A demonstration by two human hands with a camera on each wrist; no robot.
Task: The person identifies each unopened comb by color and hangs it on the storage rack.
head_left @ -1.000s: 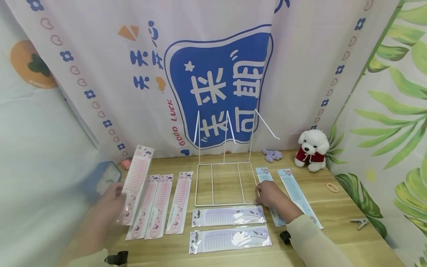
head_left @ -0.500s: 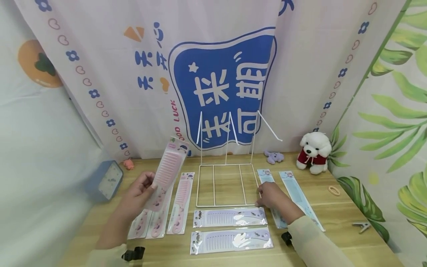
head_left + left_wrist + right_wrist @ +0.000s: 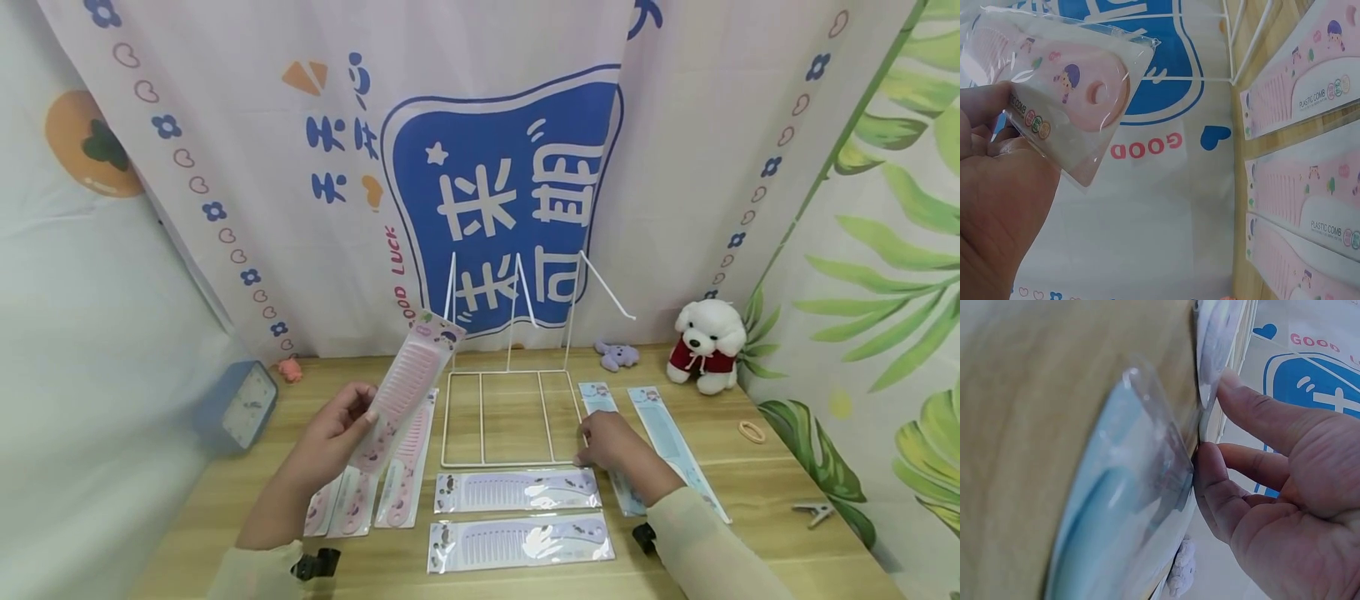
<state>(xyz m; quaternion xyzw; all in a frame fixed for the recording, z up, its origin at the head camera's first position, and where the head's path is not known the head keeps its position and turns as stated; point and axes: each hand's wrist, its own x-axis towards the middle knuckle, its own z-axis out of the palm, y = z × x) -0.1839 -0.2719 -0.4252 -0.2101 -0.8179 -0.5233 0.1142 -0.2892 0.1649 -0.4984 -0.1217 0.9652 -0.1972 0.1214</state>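
Observation:
My left hand (image 3: 337, 429) pinches a pink plastic comb (image 3: 405, 379) in clear packaging between thumb and fingers. The comb is raised and tilted, its top overlapping the left side of a white wire rack (image 3: 517, 463). In the left wrist view its handle end (image 3: 1094, 94) juts past the fingers. Below lie several more packaged pink combs (image 3: 402, 479). My right hand (image 3: 618, 446) grips the front right corner of the rack's base with thumb and fingers, above a packaged blue comb (image 3: 594, 396). In the right wrist view the right hand (image 3: 1285, 469) partly hides the corner.
Two packaged purple combs (image 3: 517, 490) lie before the rack. Another blue comb (image 3: 671, 442) is at the right. Three hooks (image 3: 611, 287) stick out from the rack's top. A clock (image 3: 243, 404), a plush dog (image 3: 705, 342), a hair tie (image 3: 752, 431) and a clip (image 3: 813, 510) stand or lie around.
My left hand has carried the pink comb rightward from above the left end of the pink row towards the rack. My right hand has stayed at the rack's corner.

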